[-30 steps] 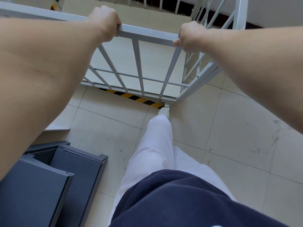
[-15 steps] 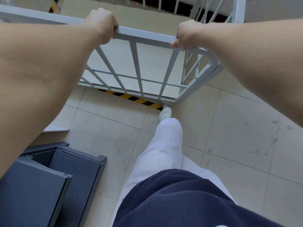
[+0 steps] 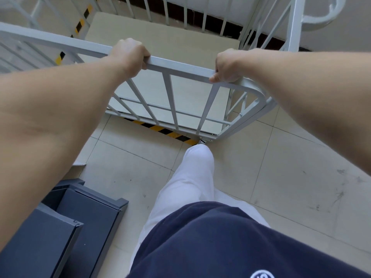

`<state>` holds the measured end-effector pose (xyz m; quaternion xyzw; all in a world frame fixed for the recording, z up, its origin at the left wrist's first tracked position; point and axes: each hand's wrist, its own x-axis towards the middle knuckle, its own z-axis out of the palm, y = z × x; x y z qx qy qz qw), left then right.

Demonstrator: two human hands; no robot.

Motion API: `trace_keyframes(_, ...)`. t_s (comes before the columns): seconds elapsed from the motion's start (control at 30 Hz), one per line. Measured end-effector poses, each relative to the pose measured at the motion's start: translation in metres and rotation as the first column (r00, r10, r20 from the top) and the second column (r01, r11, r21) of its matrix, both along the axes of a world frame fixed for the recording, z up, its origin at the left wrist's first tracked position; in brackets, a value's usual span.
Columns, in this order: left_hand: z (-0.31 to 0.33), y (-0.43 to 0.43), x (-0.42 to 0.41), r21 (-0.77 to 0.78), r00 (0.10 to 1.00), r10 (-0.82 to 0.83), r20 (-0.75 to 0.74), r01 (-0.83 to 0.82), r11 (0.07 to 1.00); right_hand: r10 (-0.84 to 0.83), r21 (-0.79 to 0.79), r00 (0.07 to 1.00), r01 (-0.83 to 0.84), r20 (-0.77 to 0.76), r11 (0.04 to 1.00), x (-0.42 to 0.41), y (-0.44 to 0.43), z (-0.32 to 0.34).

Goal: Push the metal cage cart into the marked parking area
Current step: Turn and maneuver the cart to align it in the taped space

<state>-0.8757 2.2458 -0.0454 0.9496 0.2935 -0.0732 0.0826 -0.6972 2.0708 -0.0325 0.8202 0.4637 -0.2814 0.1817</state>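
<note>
The metal cage cart (image 3: 170, 93) is light grey with barred sides and a pale board floor. It stands right in front of me. My left hand (image 3: 130, 55) is closed over its top rail. My right hand (image 3: 227, 66) grips the same rail near the rounded right corner. A yellow-and-black striped floor marking (image 3: 160, 130) runs under the cart's near bottom edge. More striped tape (image 3: 80, 23) shows on the floor at the far left. My white-trousered leg (image 3: 192, 173) is stepped forward, its foot at the cart's near right corner.
A dark grey metal cabinet (image 3: 80, 217) lies on the tiled floor at my lower left. A second grey barred frame (image 3: 20, 49) stands to the left of the cart. A wall with a dark skirting (image 3: 212, 23) runs beyond the cart. A grey tube loop (image 3: 325, 15) curves at the upper right.
The cart has shifted away from me and slightly left, showing more of its floor and far bars. Both hands stay on the rail; my leg has stepped forward.
</note>
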Motion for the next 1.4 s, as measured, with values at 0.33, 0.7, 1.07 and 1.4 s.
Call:
trace_keyframes(0.33, 0.004, 0.002, 0.002, 0.013, 1.0, -0.004, -0.023, 0.004, 1.0, 0.021, 0.062, 1.0, -0.022, 0.021, 0.998, -0.004, 0.001, 0.0)
trace_keyframes(0.7, 0.005, 0.002, 0.003, 0.016, 0.999, -0.021, -0.025, 0.021, 1.0, 0.073, -0.028, 0.997, -0.072, 0.029, 0.997, -0.003, 0.004, 0.008)
trace_keyframes(1.07, 0.002, 0.001, 0.0, 0.021, 0.999, -0.036, -0.007, 0.037, 0.999, 0.052, -0.018, 0.998, -0.052, 0.035, 0.998, -0.007, 0.0, 0.013)
trace_keyframes(1.4, -0.008, 0.012, -0.007, 0.092, 0.996, -0.089, -0.002, 0.088, 0.992, -0.046, 0.121, 0.998, 0.04, 0.044, 0.992, -0.013, -0.003, -0.001)
